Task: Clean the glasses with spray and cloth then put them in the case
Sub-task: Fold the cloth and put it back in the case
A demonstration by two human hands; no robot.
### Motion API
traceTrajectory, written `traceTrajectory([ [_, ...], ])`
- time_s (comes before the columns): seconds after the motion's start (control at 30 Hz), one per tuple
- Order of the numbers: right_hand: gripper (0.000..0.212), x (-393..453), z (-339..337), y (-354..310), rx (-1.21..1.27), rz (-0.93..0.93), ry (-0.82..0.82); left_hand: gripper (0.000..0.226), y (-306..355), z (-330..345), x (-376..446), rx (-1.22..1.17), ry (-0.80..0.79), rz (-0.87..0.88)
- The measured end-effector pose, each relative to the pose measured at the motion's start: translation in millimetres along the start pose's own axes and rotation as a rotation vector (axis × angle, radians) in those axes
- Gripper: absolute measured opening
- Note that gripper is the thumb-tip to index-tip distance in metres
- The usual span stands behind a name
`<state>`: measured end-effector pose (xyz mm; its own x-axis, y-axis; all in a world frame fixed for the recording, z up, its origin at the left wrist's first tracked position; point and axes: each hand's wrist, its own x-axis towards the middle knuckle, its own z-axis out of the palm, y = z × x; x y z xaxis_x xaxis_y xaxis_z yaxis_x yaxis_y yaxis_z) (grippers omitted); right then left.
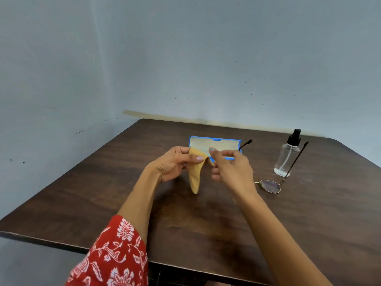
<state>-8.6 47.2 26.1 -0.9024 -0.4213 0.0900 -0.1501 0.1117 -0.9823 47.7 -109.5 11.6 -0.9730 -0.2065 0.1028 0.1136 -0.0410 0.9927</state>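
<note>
Red floral sleeve, left arm. Left hand and right hand each pinch the tan cloth above the table. Behind: open blue case; right: glasses lying beside the spray bottle.

A single head-worn camera looks forward and down, close over the dark wooden table toward the wall.

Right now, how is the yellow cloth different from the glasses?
The yellow cloth is held up above the table, pinched between the left hand and the right hand; the glasses lie untouched on the wooden table beside the spray bottle. The cloth droops soft and folded; the glasses look thin and stiff, arms open. Both are outside the open blue case.
</note>
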Motion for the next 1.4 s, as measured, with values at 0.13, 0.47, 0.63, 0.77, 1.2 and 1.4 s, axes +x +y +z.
traceTrajectory([
  [0.13,0.067,-4.0,-0.8,1.0,0.219,0.415,-0.25,0.011,2.2,0.8,-2.1,0.016,-0.034,-0.029],
  [0.47,0.014,10.2,1.5,-1.8,0.398,0.531,-0.379,0.01,6.1,-12.5,-7.8,0.148,-0.093,-0.195],
  [0.63,0.02,13.5,6.3,-2.9,0.351,0.512,-0.353,0.008,12.2,-32.2,-14.6,0.24,-0.092,-0.295],
  [0.77,0.019,20.4,9.7,-0.1,0.323,0.462,-0.304,0.008,18.6,-51.3,-23.4,0.323,-0.129,-0.398],
  [1.2,0.007,43.1,59.1,16.9,0.189,0.216,0.343,0.017,11.5,-50.8,3.6,-0.03,0.457,-0.27],
  [1.4,0.026,57.1,74.3,21.5,0.183,0.143,0.595,0.012,-1.1,-23.5,39.7,-0.068,0.752,-0.263],
])
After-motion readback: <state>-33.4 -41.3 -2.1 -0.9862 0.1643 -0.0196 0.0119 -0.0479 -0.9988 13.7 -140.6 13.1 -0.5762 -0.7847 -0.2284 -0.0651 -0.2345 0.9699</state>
